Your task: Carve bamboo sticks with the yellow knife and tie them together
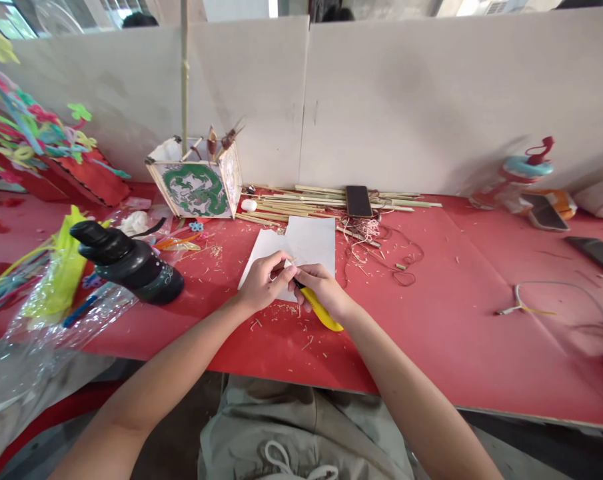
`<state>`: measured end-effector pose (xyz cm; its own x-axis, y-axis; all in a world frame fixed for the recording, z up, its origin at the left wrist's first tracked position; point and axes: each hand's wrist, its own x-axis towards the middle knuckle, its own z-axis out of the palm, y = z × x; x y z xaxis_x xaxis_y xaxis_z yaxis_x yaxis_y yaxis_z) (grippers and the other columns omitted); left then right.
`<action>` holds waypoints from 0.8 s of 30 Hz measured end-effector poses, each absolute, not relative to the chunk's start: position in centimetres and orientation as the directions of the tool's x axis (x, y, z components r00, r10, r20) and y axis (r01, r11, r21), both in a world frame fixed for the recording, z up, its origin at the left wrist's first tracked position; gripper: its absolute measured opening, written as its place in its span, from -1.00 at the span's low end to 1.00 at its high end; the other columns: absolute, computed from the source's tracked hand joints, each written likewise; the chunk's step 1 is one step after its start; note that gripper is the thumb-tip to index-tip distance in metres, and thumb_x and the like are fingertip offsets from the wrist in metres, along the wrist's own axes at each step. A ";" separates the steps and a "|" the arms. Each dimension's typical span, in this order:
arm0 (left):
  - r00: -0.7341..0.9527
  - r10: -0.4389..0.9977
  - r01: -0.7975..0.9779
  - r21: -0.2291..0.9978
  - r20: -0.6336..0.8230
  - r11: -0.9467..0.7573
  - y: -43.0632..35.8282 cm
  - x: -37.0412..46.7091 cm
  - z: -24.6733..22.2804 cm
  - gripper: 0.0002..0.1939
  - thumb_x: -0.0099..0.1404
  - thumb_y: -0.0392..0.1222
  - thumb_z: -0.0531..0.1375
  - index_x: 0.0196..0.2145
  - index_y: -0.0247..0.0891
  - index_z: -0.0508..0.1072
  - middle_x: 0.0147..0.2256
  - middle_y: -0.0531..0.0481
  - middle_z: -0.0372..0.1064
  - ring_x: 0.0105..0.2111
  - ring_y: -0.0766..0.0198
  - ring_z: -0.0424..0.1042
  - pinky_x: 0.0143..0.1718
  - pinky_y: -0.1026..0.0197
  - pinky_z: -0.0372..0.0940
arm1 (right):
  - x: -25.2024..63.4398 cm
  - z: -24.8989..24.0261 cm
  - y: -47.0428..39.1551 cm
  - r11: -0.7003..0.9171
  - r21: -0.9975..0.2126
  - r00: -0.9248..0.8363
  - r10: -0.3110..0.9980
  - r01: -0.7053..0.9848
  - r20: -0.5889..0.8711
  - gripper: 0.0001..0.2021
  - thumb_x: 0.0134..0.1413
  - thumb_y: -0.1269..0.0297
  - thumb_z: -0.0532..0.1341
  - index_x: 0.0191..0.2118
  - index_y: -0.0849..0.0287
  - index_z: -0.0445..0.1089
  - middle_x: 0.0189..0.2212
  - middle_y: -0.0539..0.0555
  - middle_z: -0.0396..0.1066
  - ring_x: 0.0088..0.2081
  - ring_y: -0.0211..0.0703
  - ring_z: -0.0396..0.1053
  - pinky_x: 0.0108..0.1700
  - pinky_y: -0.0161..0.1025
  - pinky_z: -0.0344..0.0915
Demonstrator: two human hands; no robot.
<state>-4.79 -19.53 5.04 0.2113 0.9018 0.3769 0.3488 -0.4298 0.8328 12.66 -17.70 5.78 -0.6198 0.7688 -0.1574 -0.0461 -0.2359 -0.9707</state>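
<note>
Yellow curved-handled cutter with a black front part [322, 313] is in the right hand [322, 288], near the front edge of a red tabletop [456, 320]. The right hand's fingers are closed around the front of the handle, and its rounded yellow end sticks out below the palm, pointing back toward the body. The left hand [265, 281] meets the right one at the fingertips, its thumb and fingers drawn together at the cutter's front end. A small whitish piece [288, 264] shows between the two hands; I cannot tell whether the left hand grips it, and the blade is too hidden to make out.

Both hands are above flat white paper [314, 241], which has a stepped outline and may be more than one sheet. Fine pale shavings [281, 309] are scattered in front of it. Behind the paper lies a row of thin, pale wooden-looking sticks [311, 201], with a black rectangular phone [358, 201] on top of them. Just right of the paper is a loose tangle of pink and dark red string [368, 230]. A white square-sided box with a green dragon picture [194, 190] stands at the back left, against a pale upright panel [261, 100]. Nearer the left arm is a glossy black bottle [136, 267], beside crumpled clear plastic wrapping [41, 347].
</note>
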 end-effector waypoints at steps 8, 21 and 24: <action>0.181 0.914 0.352 0.844 0.363 -0.405 -19.4 -4.6 5.0 -0.65 0.46 0.10 0.11 -0.29 -0.25 0.40 -0.52 0.08 0.40 -0.53 0.36 0.32 -0.48 0.30 0.14 | 12.4 5.6 -17.7 -0.241 -0.966 -0.569 0.809 -0.090 -0.148 -0.61 0.18 -0.05 0.23 -0.45 0.19 0.38 -0.66 -0.02 0.30 -0.67 -0.30 0.22 -0.66 -0.34 0.14; 0.077 0.909 0.396 0.824 0.410 -0.405 -19.3 -4.7 4.8 -0.59 0.39 0.09 0.22 -0.48 -0.26 0.35 -0.65 0.16 0.17 -0.62 0.42 0.08 -0.57 0.29 -0.03 | 12.1 5.4 -17.6 -0.206 -0.973 -0.560 0.821 -0.108 -0.112 -0.59 0.18 -0.08 0.23 -0.46 0.18 0.36 -0.65 -0.03 0.24 -0.62 -0.31 0.15 -0.62 -0.34 0.06; 0.076 0.909 0.391 0.826 0.410 -0.406 -19.2 -4.8 4.7 -0.58 0.37 0.10 0.23 -0.49 -0.26 0.36 -0.64 0.16 0.20 -0.62 0.42 0.08 -0.57 0.29 -0.03 | 12.1 5.4 -17.6 -0.210 -0.972 -0.554 0.824 -0.107 -0.117 -0.59 0.17 -0.09 0.24 -0.46 0.18 0.36 -0.63 -0.03 0.25 -0.61 -0.31 0.16 -0.62 -0.34 0.06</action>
